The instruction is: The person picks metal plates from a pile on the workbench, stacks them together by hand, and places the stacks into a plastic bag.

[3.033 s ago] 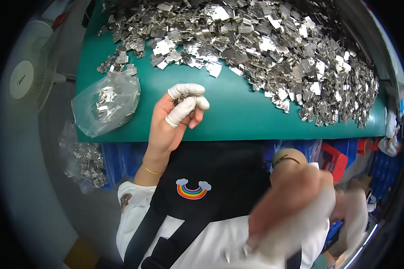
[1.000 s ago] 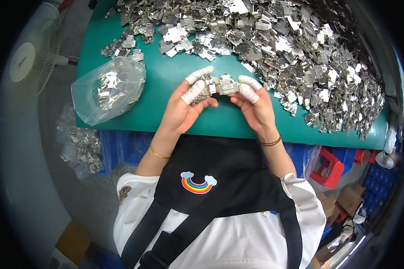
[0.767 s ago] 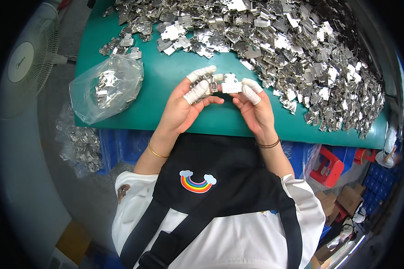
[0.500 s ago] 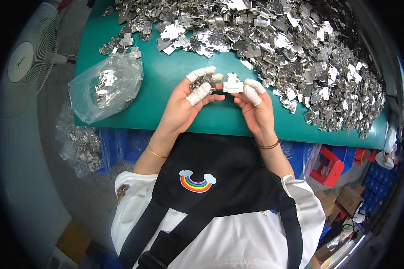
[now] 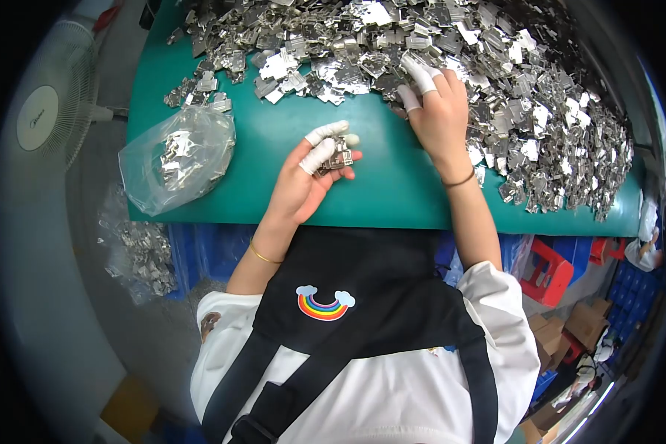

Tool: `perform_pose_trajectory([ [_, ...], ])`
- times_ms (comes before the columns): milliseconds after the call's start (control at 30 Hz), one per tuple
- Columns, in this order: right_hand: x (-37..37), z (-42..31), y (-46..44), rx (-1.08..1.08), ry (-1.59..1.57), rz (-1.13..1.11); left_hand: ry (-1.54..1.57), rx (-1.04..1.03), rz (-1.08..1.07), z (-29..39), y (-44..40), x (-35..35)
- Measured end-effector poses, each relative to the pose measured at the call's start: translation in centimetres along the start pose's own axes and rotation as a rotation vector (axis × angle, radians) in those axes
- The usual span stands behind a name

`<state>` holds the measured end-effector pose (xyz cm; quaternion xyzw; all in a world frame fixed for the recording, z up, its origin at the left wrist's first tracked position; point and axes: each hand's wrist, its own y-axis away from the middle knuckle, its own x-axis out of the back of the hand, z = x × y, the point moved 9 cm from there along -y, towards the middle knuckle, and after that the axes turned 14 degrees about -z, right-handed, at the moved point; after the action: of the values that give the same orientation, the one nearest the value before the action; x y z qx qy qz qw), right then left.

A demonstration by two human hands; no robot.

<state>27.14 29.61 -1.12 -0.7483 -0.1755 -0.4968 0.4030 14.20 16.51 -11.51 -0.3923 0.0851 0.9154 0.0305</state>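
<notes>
My left hand, with white covers on its fingertips, is closed on a small stack of metal pieces above the green table. Further up and to the right, my right hand reaches to the near edge of a large pile of shiny metal pieces. Its covered fingers are apart over the pile, and no piece shows between them. Left of my left hand lies a clear plastic bag with metal pieces inside.
A few loose metal pieces lie behind the bag. On the left stands a fan, and below the table edge hangs another bag of pieces. Red stools, cardboard boxes and a person in white are at the right.
My right hand has left the piece it held beside my left hand and moved up and right to the pile. My left hand still holds its stack, nearly in the same place.
</notes>
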Motion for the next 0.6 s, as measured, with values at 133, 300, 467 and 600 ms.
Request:
perform_pose_trajectory([
  [133, 2.1, -0.1, 0.7, -0.048, -0.349, 0.047, 0.043, -0.032, -0.057, 0.6, 0.2, 0.2],
  [300, -4.5, -3.3, 4.6, -0.115, -0.906, -0.791, -0.035, -0.055, 0.064, 1.5, 0.4, 1.5],
  [467, -2.8, -3.3, 6.3, -0.070, -0.613, -0.472, -0.072, -0.031, 0.042, 1.7, 1.0, 1.6],
  [600, -3.6, -5.1, 7.3, -0.055, -0.494, -0.385, -0.144, -0.017, 0.069, 1.3, 1.0, 2.1],
])
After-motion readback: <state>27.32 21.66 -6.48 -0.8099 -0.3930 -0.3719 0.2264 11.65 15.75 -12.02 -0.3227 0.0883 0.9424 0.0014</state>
